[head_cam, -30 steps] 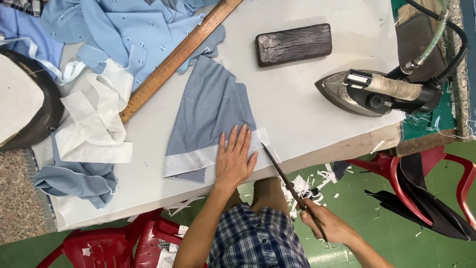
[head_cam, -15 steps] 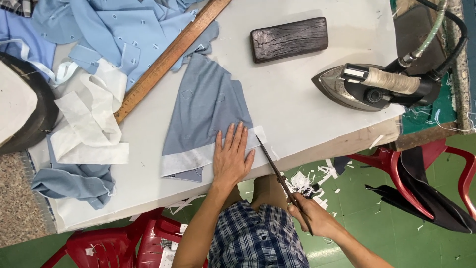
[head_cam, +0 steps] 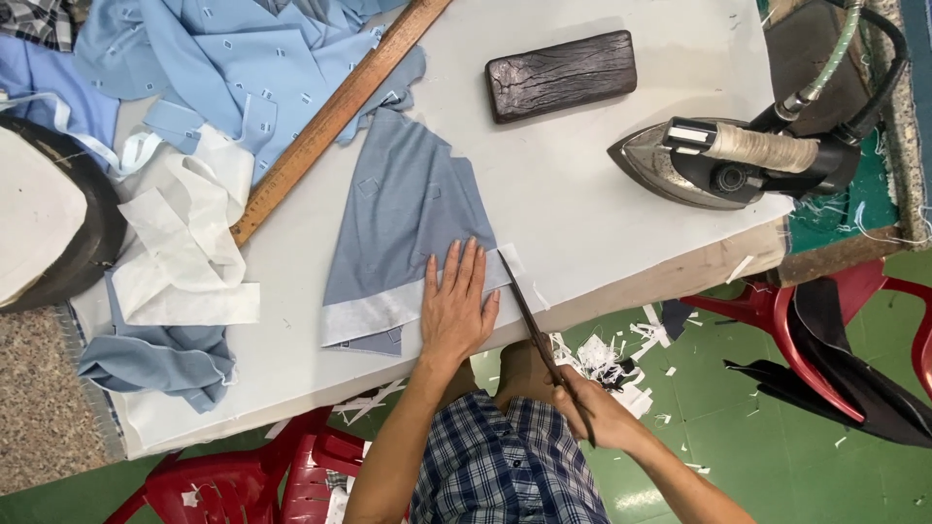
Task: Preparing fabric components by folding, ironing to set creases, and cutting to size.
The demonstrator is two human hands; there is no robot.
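The left hand (head_cam: 456, 311) lies flat, fingers spread, on the grey-blue wedge-shaped fabric piece (head_cam: 403, 223) with its pale interfacing band, low centre of the white padded table (head_cam: 602, 223), apparently pinning it so the edge cannot shift. The right hand (head_cam: 594, 412), lower centre, grips the handles of long dark scissors (head_cam: 529, 315), whose blades run along the fabric's right edge near the table's front rim. Beyond, open table remains before the dark wooden block (head_cam: 561, 75) and steam iron (head_cam: 738, 160); a long wooden ruler (head_cam: 335, 116) borders the upper left.

Bright, even overhead light, soft shadows, sharp focus, slight wide-angle bending at edges
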